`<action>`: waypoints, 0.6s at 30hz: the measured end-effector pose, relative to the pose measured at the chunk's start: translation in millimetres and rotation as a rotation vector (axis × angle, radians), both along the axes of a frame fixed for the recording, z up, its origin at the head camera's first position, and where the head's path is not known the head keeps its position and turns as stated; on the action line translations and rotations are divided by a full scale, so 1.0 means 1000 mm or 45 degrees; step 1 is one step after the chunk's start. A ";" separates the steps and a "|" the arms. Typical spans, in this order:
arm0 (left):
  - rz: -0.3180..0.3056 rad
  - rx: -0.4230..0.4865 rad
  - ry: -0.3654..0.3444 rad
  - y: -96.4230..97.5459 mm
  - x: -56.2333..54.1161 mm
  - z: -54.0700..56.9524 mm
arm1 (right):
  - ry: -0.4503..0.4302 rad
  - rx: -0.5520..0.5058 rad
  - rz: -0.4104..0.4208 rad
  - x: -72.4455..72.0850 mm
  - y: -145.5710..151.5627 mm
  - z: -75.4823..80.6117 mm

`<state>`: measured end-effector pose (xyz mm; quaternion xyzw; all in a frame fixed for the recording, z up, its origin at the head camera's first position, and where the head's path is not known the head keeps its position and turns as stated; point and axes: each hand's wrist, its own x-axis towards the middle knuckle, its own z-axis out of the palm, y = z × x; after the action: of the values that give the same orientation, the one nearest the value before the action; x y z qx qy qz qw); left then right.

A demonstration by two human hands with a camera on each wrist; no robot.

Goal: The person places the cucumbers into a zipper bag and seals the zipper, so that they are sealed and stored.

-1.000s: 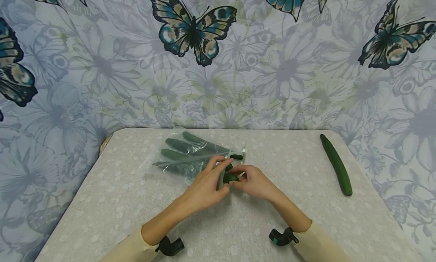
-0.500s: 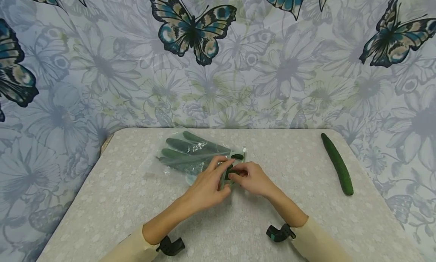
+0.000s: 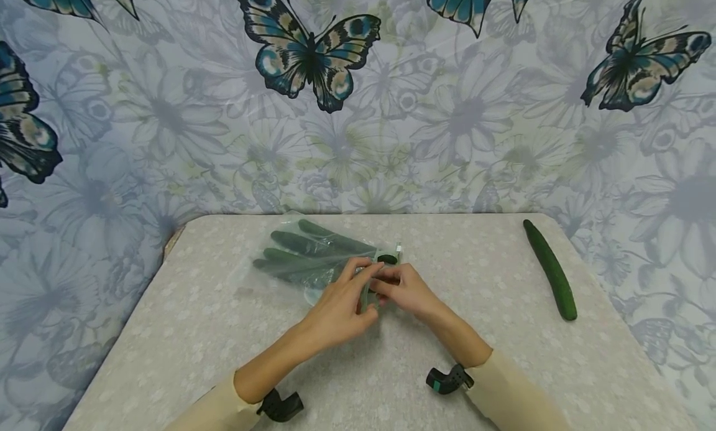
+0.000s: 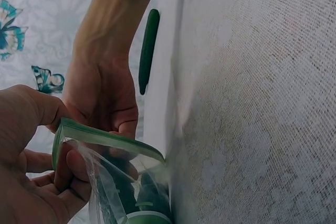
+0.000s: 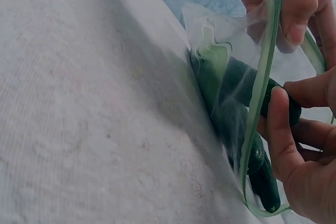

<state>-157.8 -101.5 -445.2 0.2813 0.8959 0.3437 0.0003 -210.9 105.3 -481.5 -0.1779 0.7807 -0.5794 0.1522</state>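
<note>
A clear zip bag (image 3: 313,277) with a green zip strip lies on the table, its mouth facing right. Several cucumbers (image 3: 299,241) show through the plastic. My left hand (image 3: 338,306) holds the bag by its mouth, fingers bent about the edge in the left wrist view. Inside the opening, my right hand (image 3: 411,289) pinches the end of a cucumber (image 5: 291,109) between thumb and fingers, as the right wrist view shows. Most of that cucumber lies within the bag. Other cucumber ends (image 5: 265,187) sit beside it near the zip strip.
One loose cucumber (image 3: 550,272) lies on the right side of the table. A pale patterned cloth (image 3: 481,338) covers the tabletop. Behind the far edge hangs a butterfly-print curtain (image 3: 464,126).
My right hand has moved left, pushing the pinched cucumber deeper into the bag; its green end is now mostly behind the fingers. My left hand stays at the bag's mouth.
</note>
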 end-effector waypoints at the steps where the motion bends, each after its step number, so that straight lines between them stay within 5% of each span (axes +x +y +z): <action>1: 0.003 -0.001 0.003 0.000 0.000 0.000 | 0.007 0.010 0.009 0.000 0.000 0.000; 18: 0.012 -0.010 0.052 0.001 -0.002 -0.007 | 0.181 0.347 0.138 0.012 0.009 0.006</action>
<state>-159.9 -101.0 -452.1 0.2842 0.8983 0.3345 -0.0186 -198.8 114.6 -475.8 -0.2378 0.8502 -0.4449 0.1504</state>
